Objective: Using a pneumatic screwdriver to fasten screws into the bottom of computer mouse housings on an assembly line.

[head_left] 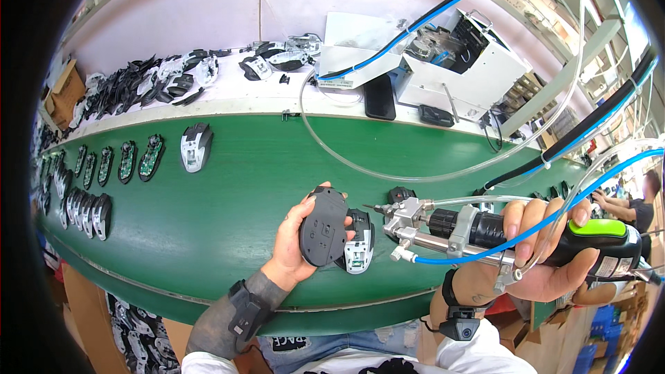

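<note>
Mouse (323,227), dark underside toward the camera, sits in the left hand (285,249) over the green bench (242,228); fingers clamped on it, several hidden behind. Right hand (544,246) closed around a power screwdriver (485,230), its bit just beside the mouse, apart from it. Grey-and-white mouse (359,256) on the bench, partly covered by the held one. Another dark unit (400,194) mostly blocked by the tool head, kind unclear.

Writing: small marks on the held underside, unreadable; pale label (607,266) on the tool's rear, too small; lettered dark patch (289,343) on the jeans.

Counts: one lone mouse (197,147) at back left; at least five open halves with green circuit boards (151,157); at least four overlapping shells (101,216); far left blurs. Shelf heap of black parts (121,86) too tangled to count. One co-worker (644,206), far right, partly cut off.
</note>
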